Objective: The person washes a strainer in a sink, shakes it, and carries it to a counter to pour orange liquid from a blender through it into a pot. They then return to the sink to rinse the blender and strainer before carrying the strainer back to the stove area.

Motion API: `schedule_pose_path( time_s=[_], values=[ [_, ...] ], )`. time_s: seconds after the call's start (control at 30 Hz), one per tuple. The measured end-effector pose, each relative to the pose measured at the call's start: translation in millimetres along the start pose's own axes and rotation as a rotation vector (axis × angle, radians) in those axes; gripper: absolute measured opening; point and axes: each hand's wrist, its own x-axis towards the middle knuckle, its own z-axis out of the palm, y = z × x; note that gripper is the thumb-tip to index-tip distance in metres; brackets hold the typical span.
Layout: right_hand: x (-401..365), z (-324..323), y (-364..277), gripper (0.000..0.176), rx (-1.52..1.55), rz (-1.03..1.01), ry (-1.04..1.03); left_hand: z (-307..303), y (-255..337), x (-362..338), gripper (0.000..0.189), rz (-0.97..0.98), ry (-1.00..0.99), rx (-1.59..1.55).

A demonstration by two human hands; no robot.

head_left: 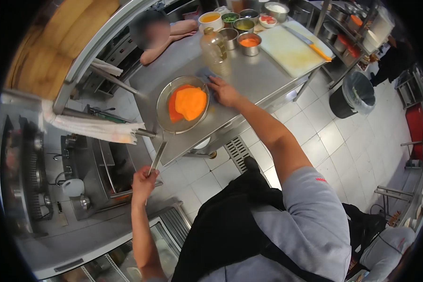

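My left hand (144, 184) is closed around a long, narrow metal utensil (159, 156), held off the table's near left corner. Its kind cannot be made out. On the steel table, my right hand (224, 92) presses its fingers on a grey-blue cloth (205, 74), just right of a round metal bowl (162, 113). Thick, smooth orange puree (191, 103) lies in the bowl, with a darker orange layer showing at its left. Behind the cloth stands a clear, brownish bottle (213, 46).
Several small containers, one a metal pot of orange food (249, 43), line the table's back. A yellow-handled knife (310, 43) lies on a white cutting board (286, 49). Another person's arm (174, 35) rests across the table. A lined bin (345, 103) stands right; a towel (91, 127) hangs left.
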Motion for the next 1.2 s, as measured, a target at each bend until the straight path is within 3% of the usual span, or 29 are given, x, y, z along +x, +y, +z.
schedule_pose_path(
  time_s=[0.1,0.23,0.4,0.47,0.5,0.53,0.6,0.73,0.8,1.0,1.07,1.1,1.2],
  values=[
    [6.3,13.2,-3.7,0.044,-0.214,0.073,-0.060,14.6,21.9,-14.9,0.007,-0.106,-0.006,-0.122],
    [-10.3,-0.4,13.3,0.038,-0.155,0.133,-0.215,27.8,22.7,-18.6,0.007,-0.131,0.017,-0.151],
    [-63.1,-78.4,53.8,0.030,0.057,0.270,-0.291,36.8,31.3,-25.1,0.009,-0.226,-0.036,-0.225],
    [-67.7,-111.0,41.9,0.034,-0.178,0.254,-0.185,36.5,26.9,-25.2,0.011,-0.247,-0.060,-0.251],
    [-67.4,-103.4,43.0,0.039,-0.208,0.169,-0.013,37.4,25.7,-24.7,0.013,-0.264,-0.085,-0.279],
    [-64.8,-91.0,40.4,0.039,-0.208,0.174,-0.015,37.9,26.2,-25.0,0.013,-0.267,-0.090,-0.276],
    [-54.2,-57.7,25.5,0.038,-0.198,0.204,0.178,37.9,29.7,-25.8,0.010,-0.297,-0.126,-0.336],
    [-50.1,-3.5,-24.1,0.034,-0.287,0.296,0.051,37.6,39.5,-28.4,0.012,-0.334,-0.145,-0.462],
    [-59.3,7.6,-59.0,0.033,-0.185,0.267,-0.124,36.5,36.5,-28.5,0.013,-0.321,-0.168,-0.568],
    [-87.2,15.6,-115.4,0.027,-0.126,0.254,-0.391,37.6,35.7,-29.2,0.017,-0.293,-0.207,-0.653],
    [-93.0,7.2,-108.0,0.030,0.352,0.200,-0.528,37.0,34.9,-29.3,0.017,-0.277,-0.208,-0.693],
    [-89.9,-5.8,-93.9,0.035,0.539,0.248,-0.531,36.3,33.8,-30.1,0.018,-0.272,-0.200,-0.734],
    [-71.0,-77.7,-49.8,0.036,0.622,0.371,-0.285,33.8,35.3,-36.0,0.019,-0.256,-0.123,-0.755]
  ],
)
